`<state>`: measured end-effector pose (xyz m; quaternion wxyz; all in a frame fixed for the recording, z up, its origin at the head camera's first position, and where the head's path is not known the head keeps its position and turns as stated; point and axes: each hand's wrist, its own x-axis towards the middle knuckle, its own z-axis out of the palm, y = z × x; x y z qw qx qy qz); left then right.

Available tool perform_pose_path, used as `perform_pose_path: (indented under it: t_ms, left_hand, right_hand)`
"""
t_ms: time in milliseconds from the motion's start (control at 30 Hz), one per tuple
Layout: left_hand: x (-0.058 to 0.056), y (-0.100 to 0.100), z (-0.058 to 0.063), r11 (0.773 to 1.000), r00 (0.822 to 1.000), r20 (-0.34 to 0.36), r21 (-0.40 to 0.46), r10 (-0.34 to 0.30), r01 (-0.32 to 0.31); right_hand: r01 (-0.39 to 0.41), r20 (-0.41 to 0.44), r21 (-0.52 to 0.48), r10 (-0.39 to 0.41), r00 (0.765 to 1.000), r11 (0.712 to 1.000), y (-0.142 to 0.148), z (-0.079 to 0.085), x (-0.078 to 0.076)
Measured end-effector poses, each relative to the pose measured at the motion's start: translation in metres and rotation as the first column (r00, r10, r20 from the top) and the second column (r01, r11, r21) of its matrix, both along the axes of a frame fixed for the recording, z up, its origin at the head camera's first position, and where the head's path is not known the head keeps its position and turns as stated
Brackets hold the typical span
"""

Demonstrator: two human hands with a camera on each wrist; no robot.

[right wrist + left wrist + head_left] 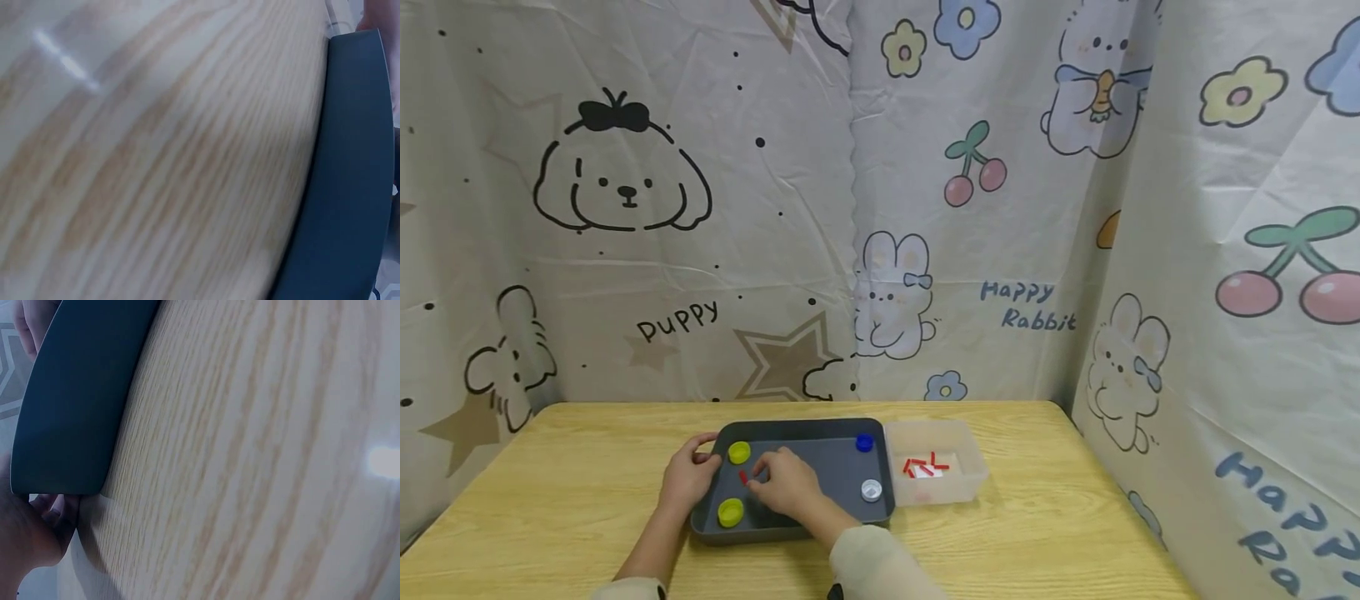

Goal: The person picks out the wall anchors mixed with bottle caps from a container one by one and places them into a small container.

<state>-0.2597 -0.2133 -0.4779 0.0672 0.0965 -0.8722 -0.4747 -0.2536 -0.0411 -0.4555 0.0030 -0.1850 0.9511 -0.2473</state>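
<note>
A dark grey tray [820, 467] lies on the table. At its left edge, my left hand [688, 475] grips the rim; the left wrist view shows curled fingers at the tray's end wall [75, 412]. Over the tray's left half, my right hand [786, 482] pinches one end of a small red stick [743, 477], thumb and index finger close together. That stick lies between two yellow bottle caps [739, 452], the nearer yellow cap [730, 512] being at the front left. On the tray's right side are a blue cap [865, 442] and a clear whitish cap [871, 490].
A translucent plastic box [973, 471] stands against the tray's right side, with several red sticks [925, 468] inside. Light wood table [1037, 533] surrounds both. Printed curtains [775, 208] hang behind and at the sides.
</note>
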Motion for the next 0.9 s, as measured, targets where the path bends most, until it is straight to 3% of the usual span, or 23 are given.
perform_pose_path:
  t_ms: [900]
  left_hand:
    - [-0.001,-0.001,-0.002,1.0,1.0,0.004,0.004,0.006,-0.006]
  right_hand:
    - [0.131,-0.024,0.061,-0.13,0.991,0.99,-0.021,-0.012,0.0]
